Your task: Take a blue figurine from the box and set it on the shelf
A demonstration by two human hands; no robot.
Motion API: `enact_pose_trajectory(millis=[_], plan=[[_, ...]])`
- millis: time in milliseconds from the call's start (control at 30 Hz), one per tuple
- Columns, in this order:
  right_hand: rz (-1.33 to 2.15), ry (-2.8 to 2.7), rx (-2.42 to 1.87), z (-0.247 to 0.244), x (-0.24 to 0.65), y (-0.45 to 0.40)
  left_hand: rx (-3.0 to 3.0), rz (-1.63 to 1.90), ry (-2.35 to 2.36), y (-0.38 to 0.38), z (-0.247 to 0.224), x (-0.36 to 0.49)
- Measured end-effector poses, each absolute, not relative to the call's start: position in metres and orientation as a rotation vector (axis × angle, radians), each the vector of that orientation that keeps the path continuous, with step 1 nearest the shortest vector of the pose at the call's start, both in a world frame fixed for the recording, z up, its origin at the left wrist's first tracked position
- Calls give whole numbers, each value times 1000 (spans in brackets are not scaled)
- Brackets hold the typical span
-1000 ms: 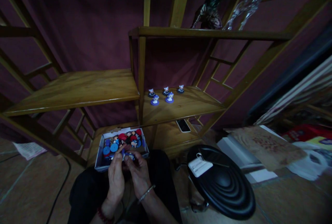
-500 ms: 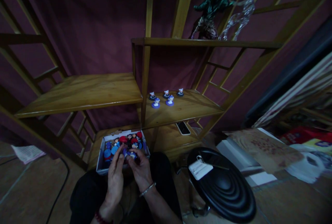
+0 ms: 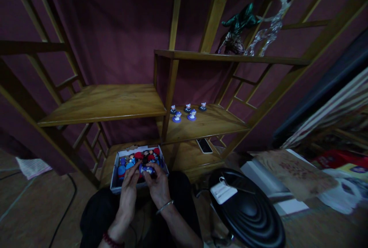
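Note:
A small purple-and-white figurine (image 3: 147,169) sits between my two hands, over the front of a box of toys. My right hand (image 3: 159,187) grips it with thumb and fingers from the right. On the other side, my left hand (image 3: 130,188) has its fingers closed together against the figurine's left edge; part of the toy is hidden by the fingers. Below and behind them is the open white cardboard box (image 3: 115,177), packed with several figurines in red, blue and black. Two purple-based figurines (image 3: 191,115) stand on the shelf, in front of three dark-based figurines (image 3: 188,108).
The wooden display shelf (image 3: 132,102) has uprights and lattice sides. A phone (image 3: 204,145) lies on its lowest board. Up top stand a green statue (image 3: 238,29) and a clear deer figure (image 3: 268,29). A black stool (image 3: 250,209) carrying a white card (image 3: 222,192) is at my right.
The view has shifted slightly, so the shelf appears lower and further right. My hands still hold the purple figurine over the box, with it turned a little between the fingers.

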State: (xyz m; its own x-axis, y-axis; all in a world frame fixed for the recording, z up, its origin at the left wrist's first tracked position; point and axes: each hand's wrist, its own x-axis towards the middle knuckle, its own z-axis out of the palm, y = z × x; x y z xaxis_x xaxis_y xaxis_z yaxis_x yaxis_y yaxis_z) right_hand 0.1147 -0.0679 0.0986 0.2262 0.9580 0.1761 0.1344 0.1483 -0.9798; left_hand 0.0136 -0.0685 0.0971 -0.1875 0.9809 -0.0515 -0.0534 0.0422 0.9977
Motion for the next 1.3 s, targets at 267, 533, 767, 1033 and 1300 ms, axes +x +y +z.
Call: enact_pose_trajectory(millis=[267, 533, 767, 1033, 1300], plan=[[709, -1371, -1310, 94, 114, -67, 818, 1368, 1254, -71, 97, 4], [707, -1470, -1314, 100, 111, -65, 643, 1419, 1148, -69, 99, 4], [727, -1482, -1254, 103, 108, -61, 531, 1495, 1061, -70, 109, 6], [926, -1359, -1257, 98, 105, -59, 509, 1479, 1015, -74, 118, 1], [999, -1284, -1180, 110, 104, -61, 481, 1515, 945, -75, 118, -1]])
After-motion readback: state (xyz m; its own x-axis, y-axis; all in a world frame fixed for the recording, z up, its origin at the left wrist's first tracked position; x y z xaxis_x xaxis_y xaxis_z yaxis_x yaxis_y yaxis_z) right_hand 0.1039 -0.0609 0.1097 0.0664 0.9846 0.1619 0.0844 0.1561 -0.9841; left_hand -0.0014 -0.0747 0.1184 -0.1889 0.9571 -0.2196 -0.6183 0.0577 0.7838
